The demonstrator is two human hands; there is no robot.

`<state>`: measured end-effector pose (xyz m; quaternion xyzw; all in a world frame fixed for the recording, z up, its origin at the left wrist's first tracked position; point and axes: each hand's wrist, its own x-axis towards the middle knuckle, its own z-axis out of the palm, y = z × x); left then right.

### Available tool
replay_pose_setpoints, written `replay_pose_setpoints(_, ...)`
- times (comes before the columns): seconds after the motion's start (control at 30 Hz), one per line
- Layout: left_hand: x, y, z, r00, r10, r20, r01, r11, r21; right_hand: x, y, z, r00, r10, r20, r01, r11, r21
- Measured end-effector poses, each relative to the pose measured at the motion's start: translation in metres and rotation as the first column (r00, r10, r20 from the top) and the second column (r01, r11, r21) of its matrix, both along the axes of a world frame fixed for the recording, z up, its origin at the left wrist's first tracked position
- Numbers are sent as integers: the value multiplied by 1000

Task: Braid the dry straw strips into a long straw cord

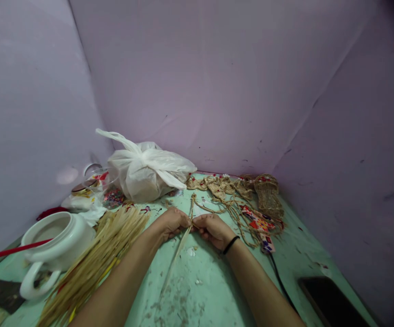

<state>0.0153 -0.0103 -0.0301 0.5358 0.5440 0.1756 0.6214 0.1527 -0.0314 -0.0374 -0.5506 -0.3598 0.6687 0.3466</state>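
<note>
My left hand (171,223) and my right hand (213,229) meet over the green table (210,290), both pinched closed on a plaited straw cord (192,205) that runs away from me. A loose pale straw strand (176,256) trails back from the pinch toward me. A black band circles my right wrist. The fingertips are hidden under the knuckles.
A bundle of straw stalks (97,259) lies at left beside a white pot (58,240) with a red stick across it. A knotted white plastic bag (147,170) sits behind. Small woven straw sandals (268,195) and patterned cloth lie at back right. A dark flat object (329,302) lies near right.
</note>
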Motion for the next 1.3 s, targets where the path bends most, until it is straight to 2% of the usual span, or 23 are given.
replay_pose_setpoints(0.2, 5, -4, 9, 995, 20, -95, -8, 992, 129, 0, -1, -3, 997, -4, 80, -2, 997, 74)
replay_pose_setpoints(0.37, 4, -5, 9, 981, -63, -183, 115, 950, 289, 1, 0, -6, 998, 3, 59, -8, 997, 79)
replay_pose_setpoints(0.53, -6, -4, 19, 957, -182, -226, 232, 948, 220, 1, 0, -4, 999, -16, 52, 14, 999, 44)
replay_pose_setpoints(0.67, -19, 3, 26, 941, -159, -298, 245, 928, 280, 2, -1, -2, 998, 9, 57, -11, 999, 32)
replay_pose_setpoints(0.77, -32, 8, 33, 928, -161, -337, 261, 925, 276, 2, -1, -3, 997, 15, 71, -17, 999, 35)
replay_pose_setpoints(0.83, -41, 12, 37, 913, -118, -391, 245, 924, 294, 2, 0, -4, 997, 10, 72, -13, 999, 36)
replay_pose_setpoints(0.9, -49, 15, 38, 881, -10, -472, 207, 907, 367, 2, 0, -5, 997, 5, 73, -7, 999, 36)
replay_pose_setpoints(1.0, -54, 18, 33, 786, 157, -598, 173, 873, 457, 2, 0, -6, 998, 2, 70, -4, 999, 36)
replay_pose_setpoints(1.1, -48, 16, 24, 674, 250, -696, 137, 882, 450, 2, 1, -4, 998, 4, 58, -6, 999, 32)
replay_pose_setpoints(1.17, -42, 14, 20, 630, 291, -720, 112, 884, 455, 2, 0, -3, 999, -4, 53, 2, 999, 34)
replay_pose_setpoints(1.23, -37, 12, 18, 649, 299, -699, 115, 870, 479, 2, 0, -1, 998, -16, 57, 14, 999, 34)
replay_pose_setpoints(1.3, -33, 11, 19, 744, 211, -634, 157, 867, 473, 1, -1, 0, 998, -15, 62, 13, 999, 33)
